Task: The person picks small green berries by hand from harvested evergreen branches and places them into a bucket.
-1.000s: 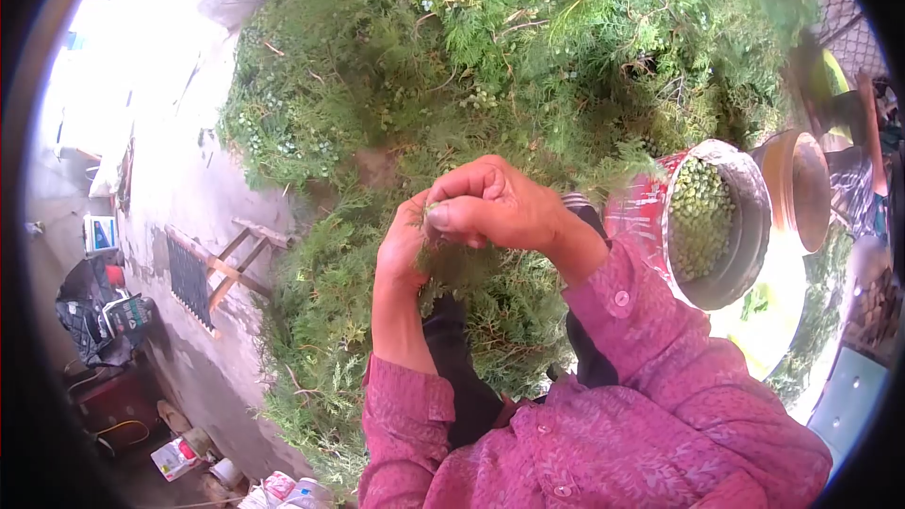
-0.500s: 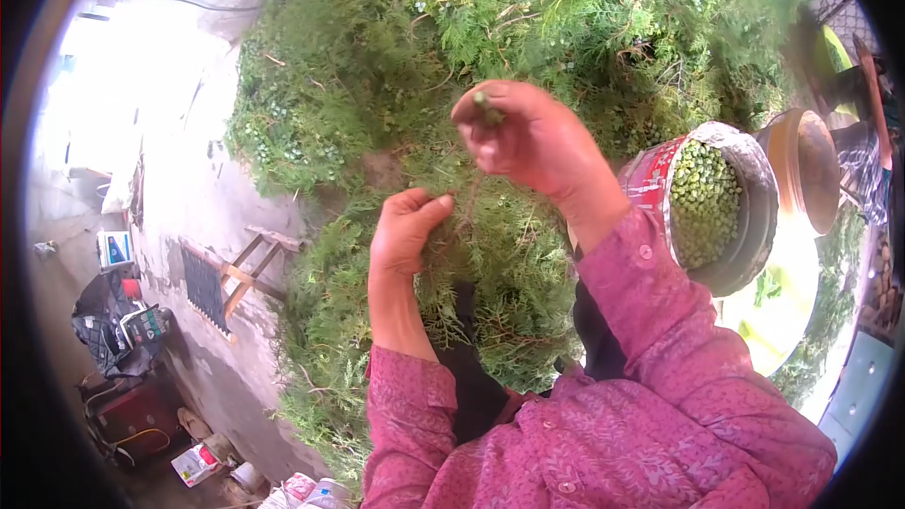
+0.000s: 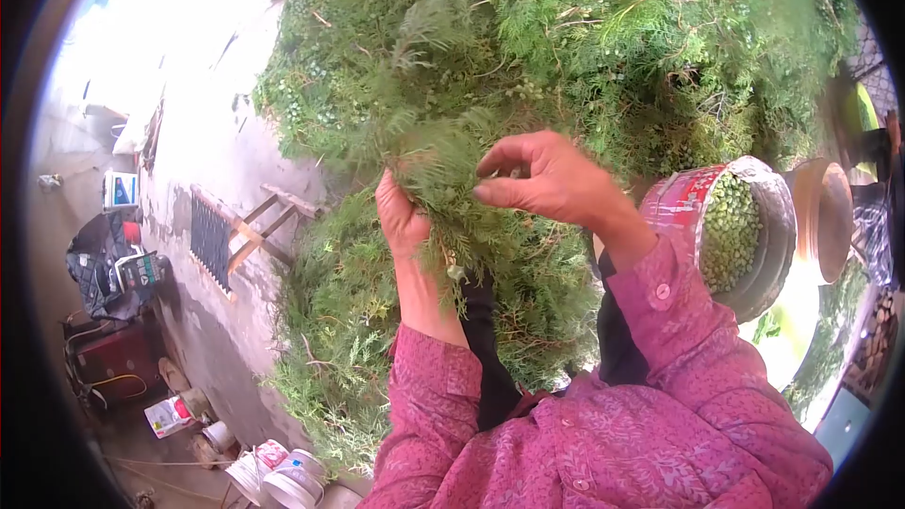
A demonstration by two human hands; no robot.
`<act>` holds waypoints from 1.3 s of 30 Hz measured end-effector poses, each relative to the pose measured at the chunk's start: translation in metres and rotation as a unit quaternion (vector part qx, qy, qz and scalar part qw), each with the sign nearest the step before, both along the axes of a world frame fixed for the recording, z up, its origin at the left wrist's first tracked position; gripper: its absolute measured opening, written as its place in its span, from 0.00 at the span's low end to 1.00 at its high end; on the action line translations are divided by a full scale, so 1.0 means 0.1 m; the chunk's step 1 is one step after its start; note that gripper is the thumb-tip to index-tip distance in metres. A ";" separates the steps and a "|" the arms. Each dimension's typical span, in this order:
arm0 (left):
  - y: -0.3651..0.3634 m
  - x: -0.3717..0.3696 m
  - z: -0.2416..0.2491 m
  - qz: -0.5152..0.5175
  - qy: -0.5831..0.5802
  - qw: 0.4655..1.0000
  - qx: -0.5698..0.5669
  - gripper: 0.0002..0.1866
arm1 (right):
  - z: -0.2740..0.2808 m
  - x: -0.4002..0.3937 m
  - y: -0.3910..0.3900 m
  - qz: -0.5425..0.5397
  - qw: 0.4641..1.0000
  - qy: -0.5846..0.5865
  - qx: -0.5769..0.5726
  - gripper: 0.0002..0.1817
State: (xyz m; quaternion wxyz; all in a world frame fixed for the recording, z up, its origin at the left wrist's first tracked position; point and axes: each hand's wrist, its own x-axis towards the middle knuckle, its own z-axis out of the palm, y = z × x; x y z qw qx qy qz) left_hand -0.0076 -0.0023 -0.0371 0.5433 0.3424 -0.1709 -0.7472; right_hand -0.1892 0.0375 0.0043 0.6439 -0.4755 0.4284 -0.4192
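My left hand (image 3: 403, 217) is closed around a leafy green branch (image 3: 438, 170), whose feathery sprays spread above and to the right of it. To the right of that branch, my right hand (image 3: 542, 174) has its thumb and fingers apart, with nothing visible between them. Small pale green cones (image 3: 456, 271) hang on the foliage below my left hand. A large pile of green branches (image 3: 603, 47) lies ahead and around my legs. On the right, a red and silver bucket (image 3: 671, 203) is tilted in view and holds many green cones (image 3: 731, 231).
Behind the bucket stands a tan container (image 3: 822, 217). A folding stool (image 3: 255, 226) is on the left beside the pile. Further left are a black bag (image 3: 108, 269), a dark red box (image 3: 118, 358) and white buckets (image 3: 294, 479).
My right hand, which held green cones, has come down and opened. A leafy branch now rises from my left hand. The bucket and stool appear shifted as the view moved.
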 end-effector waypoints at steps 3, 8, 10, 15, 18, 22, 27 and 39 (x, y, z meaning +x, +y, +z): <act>0.09 0.02 0.01 0.018 -0.139 0.974 -0.176 0.10 | 0.05 0.16 0.03 0.011 0.962 0.263 -0.078 0.19; -0.12 0.05 -0.16 -0.114 0.361 0.913 -0.151 0.13 | -0.02 0.36 0.05 0.037 0.972 0.222 -0.074 0.16; -0.12 0.08 -0.13 -0.116 0.333 0.921 -0.163 0.12 | 0.00 0.37 0.03 0.012 0.981 0.187 -0.041 0.14; -0.06 -0.14 0.34 0.106 0.061 0.991 0.045 0.16 | -0.08 0.29 0.00 -0.081 0.956 0.238 -0.155 0.10; 0.01 -0.14 0.42 0.056 -0.032 0.998 -0.026 0.16 | -0.17 0.29 0.02 -0.132 0.921 0.304 -0.206 0.10; 0.06 -0.22 0.38 0.048 -0.252 0.963 -0.086 0.15 | -0.10 0.27 0.02 -0.116 0.901 0.362 -0.207 0.10; 0.04 -0.14 0.31 0.035 -0.322 0.944 -0.054 0.12 | -0.01 0.26 -0.01 -0.133 0.926 0.304 -0.177 0.08; 0.02 -0.03 0.30 -0.031 -0.048 0.996 0.072 0.13 | -0.09 0.22 -0.08 -0.180 0.888 0.361 -0.223 0.09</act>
